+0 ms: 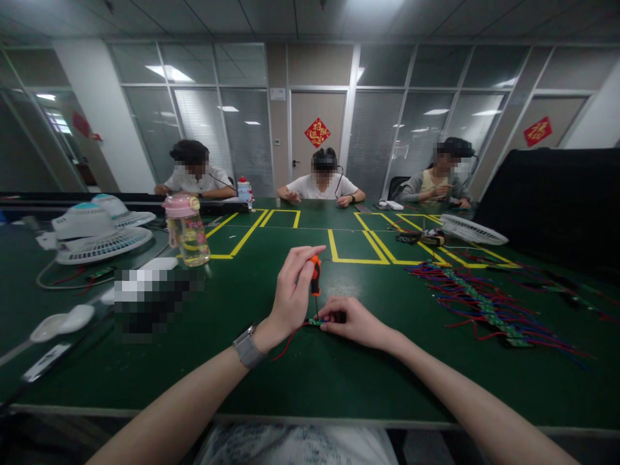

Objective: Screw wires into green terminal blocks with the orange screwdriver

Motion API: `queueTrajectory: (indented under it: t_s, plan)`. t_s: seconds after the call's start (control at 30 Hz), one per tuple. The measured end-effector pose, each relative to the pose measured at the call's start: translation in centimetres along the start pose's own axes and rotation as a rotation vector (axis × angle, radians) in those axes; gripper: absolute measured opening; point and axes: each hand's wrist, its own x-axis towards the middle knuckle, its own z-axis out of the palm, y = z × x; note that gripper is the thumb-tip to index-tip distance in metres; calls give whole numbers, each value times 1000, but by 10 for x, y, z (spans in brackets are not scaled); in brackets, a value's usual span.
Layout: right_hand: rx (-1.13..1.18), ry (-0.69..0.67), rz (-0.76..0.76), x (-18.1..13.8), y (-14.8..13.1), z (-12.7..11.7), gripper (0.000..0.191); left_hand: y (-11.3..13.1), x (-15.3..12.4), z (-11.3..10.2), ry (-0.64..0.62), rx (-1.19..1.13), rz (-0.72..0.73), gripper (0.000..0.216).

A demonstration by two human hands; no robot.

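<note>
Centrally, close to the near edge of the bench (339, 387), lies a small green circuit board (316, 322), with a red wire (289, 342) trailing from its left end toward that edge. A screwdriver (316, 276) with an orange and black handle stands nearly upright over it, shaft downward; its very tip is too small to make out. The left grip (293, 287) grasps the handle, one finger stretched across the top, and a watch (248, 347) circles that wrist. The right grip (356, 321) is closed on the board's right end, its fingertips near the shaft.

Farther out, toward the bench's right edge, a row of green boards (484, 303) bristles with red and blue wires. Yellow tape (358, 261) marks out boxes between the middle and the far edge. Toward the left edge sit white fans (104, 248) and, just beside them, a pink-lidded bottle (188, 236); another white fan (475, 229) lies near the far right corner. Along the far edge sit three people (322, 186), well apart.
</note>
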Motion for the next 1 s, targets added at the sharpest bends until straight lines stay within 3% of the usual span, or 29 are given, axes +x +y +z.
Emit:
queueTrajectory:
  t_s: [0.17, 0.43, 0.77, 0.87, 1.0]
  plan:
    - [-6, 4, -1, 0, 1, 1, 16, 0, 1, 3, -10, -90, -41, 31]
    - [-3, 9, -15, 0, 2, 0, 15, 0, 0, 2, 73, 139, 80, 19]
    - [-7, 1, -5, 0, 0, 0, 15, 0, -3, 5, 29, -91, -67, 32]
    - [-13, 3, -3, 0, 0, 0, 15, -1, -3, 6, 61, -55, -80, 33]
    - [-17, 8, -11, -1, 0, 0, 14, -1, -3, 4, 77, 88, 6, 23]
